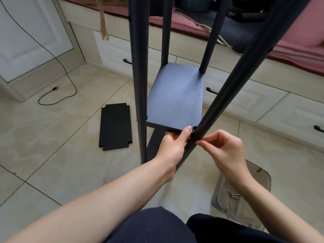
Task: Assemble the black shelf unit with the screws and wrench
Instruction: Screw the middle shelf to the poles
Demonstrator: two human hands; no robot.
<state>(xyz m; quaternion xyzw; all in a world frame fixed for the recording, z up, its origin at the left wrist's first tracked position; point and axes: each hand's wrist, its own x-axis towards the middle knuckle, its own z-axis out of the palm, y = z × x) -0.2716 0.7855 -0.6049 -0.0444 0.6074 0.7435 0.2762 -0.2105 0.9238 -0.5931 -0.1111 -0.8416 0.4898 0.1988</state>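
Observation:
The black shelf unit stands on the tiled floor with several upright poles; the nearest right pole (pixel 229 95) slants across the view. A black shelf board (pixel 175 97) sits between the poles. My left hand (pixel 172 146) grips the board's near right corner from below, thumb on its edge beside the pole. My right hand (pixel 226 148) pinches a small screw (pixel 201 139) against the pole's right side at that corner. Another screw head (pixel 136 122) shows in the near left pole (pixel 139 81). A second loose black board (pixel 115 126) lies flat on the floor to the left.
A clear plastic bag (pixel 245 193) with several metal screws (pixel 235 196) lies on the floor at the lower right. White drawers with black handles (pixel 259 104) run behind the unit under a pink cushion. A black cable (pixel 57 95) trails at the left. My dark-clothed knees fill the bottom.

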